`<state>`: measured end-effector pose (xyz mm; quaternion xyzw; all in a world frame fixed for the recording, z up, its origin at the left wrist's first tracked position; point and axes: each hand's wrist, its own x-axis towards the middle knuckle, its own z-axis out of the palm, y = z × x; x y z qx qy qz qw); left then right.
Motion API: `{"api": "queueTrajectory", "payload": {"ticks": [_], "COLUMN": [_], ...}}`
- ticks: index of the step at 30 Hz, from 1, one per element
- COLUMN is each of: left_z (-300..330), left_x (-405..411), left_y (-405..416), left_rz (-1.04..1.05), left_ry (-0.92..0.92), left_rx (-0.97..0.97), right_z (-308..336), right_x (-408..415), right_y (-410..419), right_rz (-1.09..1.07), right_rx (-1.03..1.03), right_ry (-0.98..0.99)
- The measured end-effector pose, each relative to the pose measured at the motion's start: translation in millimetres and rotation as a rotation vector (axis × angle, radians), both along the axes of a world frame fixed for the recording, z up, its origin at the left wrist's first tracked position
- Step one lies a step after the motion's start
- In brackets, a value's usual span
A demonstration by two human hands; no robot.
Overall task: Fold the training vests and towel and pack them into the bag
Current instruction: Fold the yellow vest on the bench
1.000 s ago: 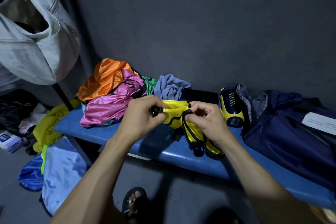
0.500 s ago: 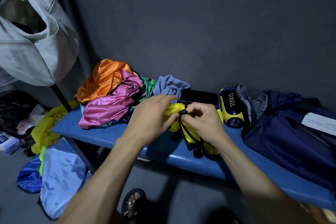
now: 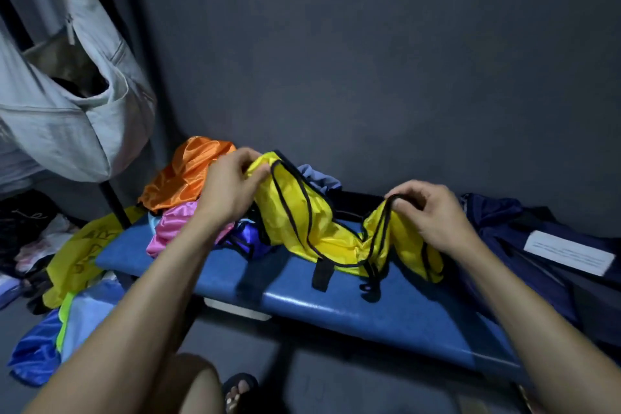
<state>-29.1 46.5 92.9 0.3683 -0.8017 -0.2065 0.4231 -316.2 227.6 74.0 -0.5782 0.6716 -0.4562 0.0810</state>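
A yellow training vest with black trim hangs stretched between my hands above the blue bench. My left hand pinches one shoulder strap up at the left. My right hand pinches the other black-edged strap at the right. The vest's lower part sags onto the bench. Behind my left hand lies a heap of vests: orange, pink, purple-blue. A blue-grey towel peeks out behind the yellow vest. The dark navy bag lies at the bench's right end.
A grey garment hangs on a dark rack at the left. More vests, yellow and blue, spill onto the floor left of the bench. A white label lies on the bag. A sandalled foot shows below.
My hands have pulled apart and lifted, so the bunched yellow vest is now spread wide between them. The view has shifted and the yellow-black object behind is now hidden.
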Motion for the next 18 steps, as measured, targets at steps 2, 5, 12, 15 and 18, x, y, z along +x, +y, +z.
{"api": "queueTrajectory", "payload": {"ticks": [2,5,12,15,18], "left_z": [31.4,82.2,147.1,119.6,76.1], "left_x": [11.8,31.3,57.9,77.0,100.9], "left_y": [-14.1,-30.4,-35.7,-51.9,-72.3], "left_rz": [0.047,0.110,0.025,0.085,0.320], "left_ry": [0.015,0.094,-0.028,0.043,-0.096], "left_rx": [-0.022,-0.042,0.055,0.214,0.336], "right_z": [23.3,54.7,98.9,89.3,63.9], "right_x": [-17.6,-38.9,-61.4,-82.1,-106.5], "right_y": [9.4,24.7,58.6,67.9,75.8], "right_rz": [-0.035,-0.113,-0.104,-0.157,-0.429], "right_rx": [0.046,0.131,0.435,0.415,0.454], "right_ry": [0.085,0.198,-0.126,-0.537,-0.572]}}
